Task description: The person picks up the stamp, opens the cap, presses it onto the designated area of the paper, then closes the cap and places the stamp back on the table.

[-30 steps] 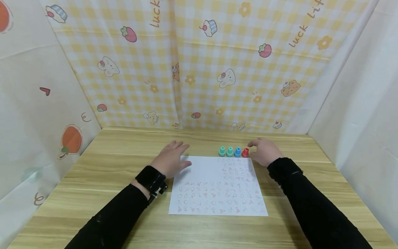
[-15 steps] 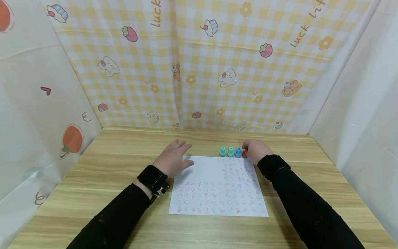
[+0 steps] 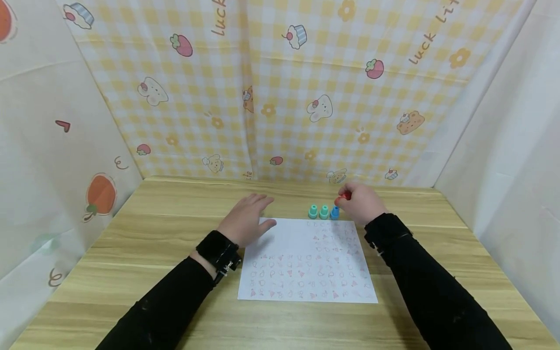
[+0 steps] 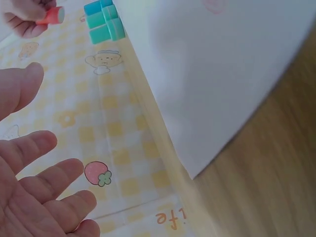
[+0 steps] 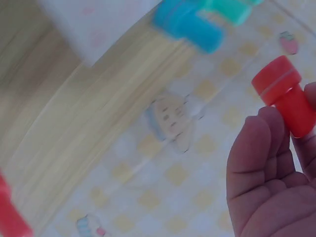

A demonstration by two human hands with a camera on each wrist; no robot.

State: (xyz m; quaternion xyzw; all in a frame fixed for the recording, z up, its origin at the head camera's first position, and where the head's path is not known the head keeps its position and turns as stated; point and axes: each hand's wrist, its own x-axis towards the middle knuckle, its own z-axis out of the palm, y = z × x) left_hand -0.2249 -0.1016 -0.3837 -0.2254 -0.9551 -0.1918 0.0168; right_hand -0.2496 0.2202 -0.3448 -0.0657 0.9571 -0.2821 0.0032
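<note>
My right hand (image 3: pixel 362 204) pinches a red toy stamp (image 5: pixel 286 94) by its narrower handle, its wide end tilted up off the table in the right wrist view. Beside that hand a blue stamp (image 3: pixel 334 213) and two green stamps (image 3: pixel 318 212) stand in a row behind the paper. The white paper (image 3: pixel 284 238) bears rows of small reddish printed marks, with a blank patch at its upper left. Near that upper left corner hovers my left hand (image 3: pixel 245 219), fingers spread and holding nothing; whether it touches the sheet I cannot tell.
The wooden table (image 3: pixel 197 321) runs back to a yellow checked cloth (image 3: pixel 280 121). White cloth walls (image 3: pixel 507 160) close in both sides. At the left edge of the right wrist view is a red object (image 5: pixel 11 212), partly cut off.
My right hand has moved left to the red stamp, taken hold of it and lifted it from the row's right end. My left hand has shifted slightly right.
</note>
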